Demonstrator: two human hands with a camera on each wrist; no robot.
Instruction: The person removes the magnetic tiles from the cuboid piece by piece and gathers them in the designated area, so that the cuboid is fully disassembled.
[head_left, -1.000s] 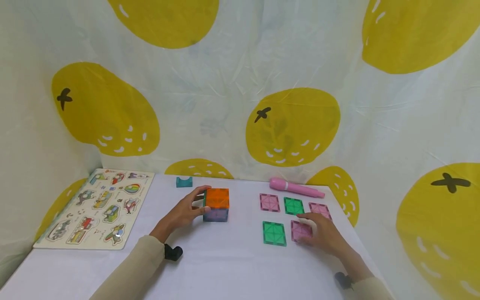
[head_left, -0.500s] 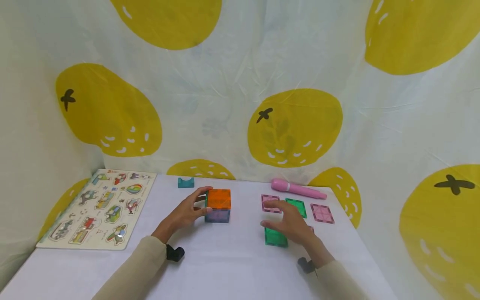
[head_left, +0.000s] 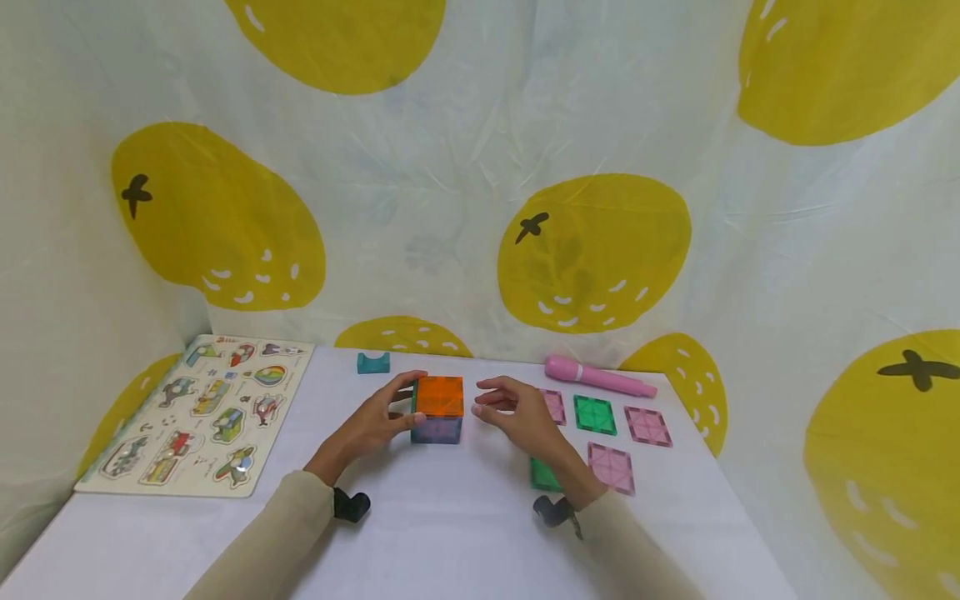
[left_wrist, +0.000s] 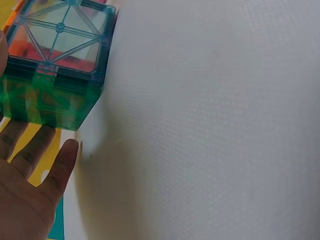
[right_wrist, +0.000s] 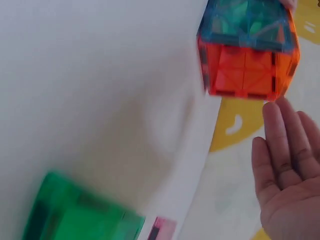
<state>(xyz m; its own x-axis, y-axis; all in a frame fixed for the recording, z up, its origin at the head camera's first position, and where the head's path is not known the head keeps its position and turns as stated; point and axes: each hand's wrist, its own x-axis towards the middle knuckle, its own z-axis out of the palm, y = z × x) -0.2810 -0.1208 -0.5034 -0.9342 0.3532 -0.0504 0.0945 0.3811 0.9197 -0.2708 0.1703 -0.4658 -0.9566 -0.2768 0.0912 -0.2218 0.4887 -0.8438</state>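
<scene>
A small cube of see-through magnetic tiles (head_left: 439, 397) stands on the white table. Its top looks orange and its front bluish; the left wrist view shows a green side, the right wrist view a red-orange one. My left hand (head_left: 372, 422) grips the cube from the left, thumb at the front edge and fingers toward the back. To the cube's right is my right hand (head_left: 525, 421), a small gap away and holding nothing. Its fingers extend below the cube in the right wrist view. Behind it lie a pink tile (head_left: 553, 407) and a green tile (head_left: 544, 474), both partly covered.
More flat tiles lie at the right: a green one (head_left: 595, 414), a pink one (head_left: 648, 426) and a nearer pink one (head_left: 611, 468). Behind them is a pink pen-shaped tool (head_left: 600, 377). A teal notched block (head_left: 373, 363) and a picture puzzle board (head_left: 258, 417) occupy the left.
My right hand has moved left from above the flat tiles to beside the cube, empty, uncovering the nearer pink tile. The left hand keeps its hold on the cube.
</scene>
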